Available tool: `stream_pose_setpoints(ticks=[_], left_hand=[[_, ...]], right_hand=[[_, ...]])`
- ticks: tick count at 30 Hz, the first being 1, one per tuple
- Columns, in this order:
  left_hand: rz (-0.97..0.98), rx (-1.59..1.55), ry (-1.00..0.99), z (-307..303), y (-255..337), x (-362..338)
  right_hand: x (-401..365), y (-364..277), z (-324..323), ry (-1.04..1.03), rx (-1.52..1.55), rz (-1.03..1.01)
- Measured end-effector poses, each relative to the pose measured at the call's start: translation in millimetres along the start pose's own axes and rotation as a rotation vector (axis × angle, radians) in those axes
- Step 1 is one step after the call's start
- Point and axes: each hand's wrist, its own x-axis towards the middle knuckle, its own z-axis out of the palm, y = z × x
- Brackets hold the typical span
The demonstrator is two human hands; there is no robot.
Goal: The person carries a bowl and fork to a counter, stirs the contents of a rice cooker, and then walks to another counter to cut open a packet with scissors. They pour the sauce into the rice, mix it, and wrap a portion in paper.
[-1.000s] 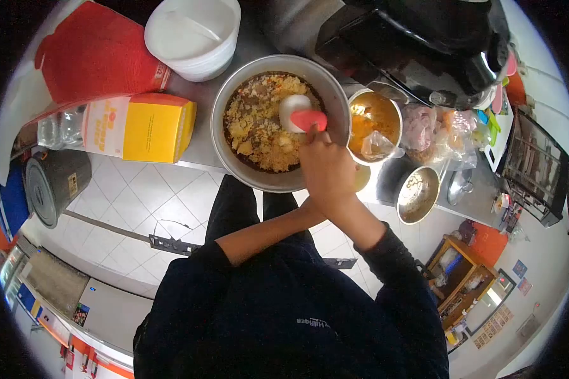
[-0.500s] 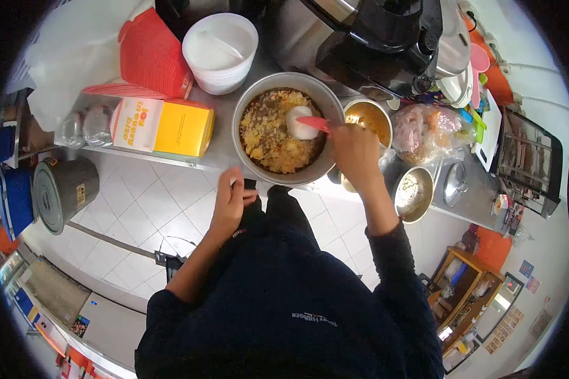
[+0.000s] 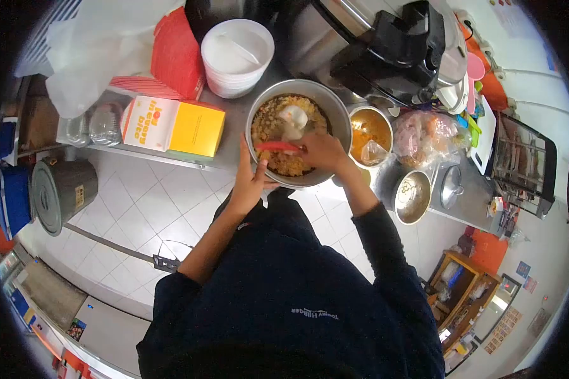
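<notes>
My right hand (image 3: 322,151) is closed around a red spatula (image 3: 278,146), its flat end low over the food in a deep metal pot (image 3: 340,117). The pot holds a yellowish crumbly mixture (image 3: 291,165) with dark liquid round its edge. On top lies a smeared white creamy lump (image 3: 294,116). At the pot's near left rim, my left hand (image 3: 251,177) grips the side, fingers along the outer wall and thumb near the rim.
A smaller pot with orange-brown contents (image 3: 368,129) stands to the right, beside a plastic bag of food (image 3: 423,136). Left are a yellow box (image 3: 197,128), stacked white bowls (image 3: 237,79) and red cartons (image 3: 176,57). A large black-and-steel cooker (image 3: 385,57) stands behind.
My left hand has moved up from beside the counter to the pot's rim. The spatula has swung left and nearer me, and the white lump has lost its round shape.
</notes>
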Motion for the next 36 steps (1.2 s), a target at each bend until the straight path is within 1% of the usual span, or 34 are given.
stream_pose_setpoints(ticks=[1,2,3,5,6,7,9,10,11,13,14,16,17,19,20,21,23,24,25,26,27,29,30,32,33,34,35,36], left_hand=[[0.005,-0.003,0.011,-2,0,1],[-0.064,-0.066,-0.019,-3,1,1],[-0.138,-0.127,-0.053,-3,1,0],[-0.123,-0.126,-0.053,-3,1,0],[-0.147,-0.132,-0.058,-3,3,0],[-0.17,-0.14,-0.064,-2,5,1],[-0.165,-0.143,-0.055,-3,-2,3],[-0.156,-0.147,-0.04,-3,-6,4],[-0.158,-0.146,-0.042,-3,-4,4],[-0.14,-0.138,-0.064,-2,2,3],[-0.134,-0.136,-0.071,-3,4,4],[-0.151,-0.109,-0.071,-4,2,2],[-0.146,-0.11,-0.068,-5,1,2],[-0.164,-0.152,-0.084,-6,-2,2],[-0.167,-0.153,-0.081,-6,-2,1],[-0.16,-0.155,-0.072,-6,-2,1],[-0.158,-0.155,-0.071,-5,-4,4],[-0.142,-0.152,-0.069,-6,-7,4],[-0.124,-0.148,-0.066,-7,-8,5],[-0.122,-0.147,-0.065,-7,-8,6],[-0.136,-0.157,-0.066,-7,-7,6],[-0.153,-0.158,-0.072,-7,-6,3],[-0.156,-0.156,-0.081,-7,-5,4],[-0.163,-0.162,-0.078,-5,-4,4],[-0.142,-0.157,-0.078,-4,0,4],[-0.125,-0.149,-0.083,-4,1,3],[-0.135,-0.145,-0.087,-10,-14,7],[0.018,0.088,-0.078,-20,-39,15]], right_hand=[[-5,1,0,0.03,0.088,-0.059],[-12,0,-1,0.193,-0.041,-0.004],[-14,-6,-15,0.185,-0.039,-0.01],[-20,-14,-43,0.217,-0.183,0.23],[-16,-7,-32,0.266,-0.281,0.177],[-14,-9,-23,0.266,-0.282,0.182],[-6,-27,-3,0.227,-0.405,0.066],[-1,-34,8,0.202,-0.445,0.12],[1,-33,18,0.201,-0.444,0.122],[6,-29,29,0.218,-0.478,0.031],[12,-21,22,0.226,-0.481,0.037],[16,4,6,0.188,-0.217,0.156],[11,9,-2,0.192,-0.218,0.152],[0,11,-19,0.287,-0.078,0.156],[-4,1,-24,0.257,-0.152,0.17],[-6,-13,-18,0.254,-0.15,0.173],[-4,-47,-4,0.132,-0.447,0.09],[-1,-53,10,0.128,-0.442,0.097],[4,-55,31,0.226,-0.507,0.076],[7,-59,34,0.328,-0.575,0.048],[11,-52,31,0.331,-0.574,0.045],[14,-29,12,0.191,-0.388,-0.021],[14,-29,-11,0.098,-0.289,0.065],[4,-44,-23,0.116,-0.307,0.039],[0,-52,-21,0.13,-0.32,0.021],[4,-63,-4,0.063,-0.319,-0.003],[7,-75,11,0.058,-0.311,0.004],[12,-86,22,0.094,-0.333,0.004]])
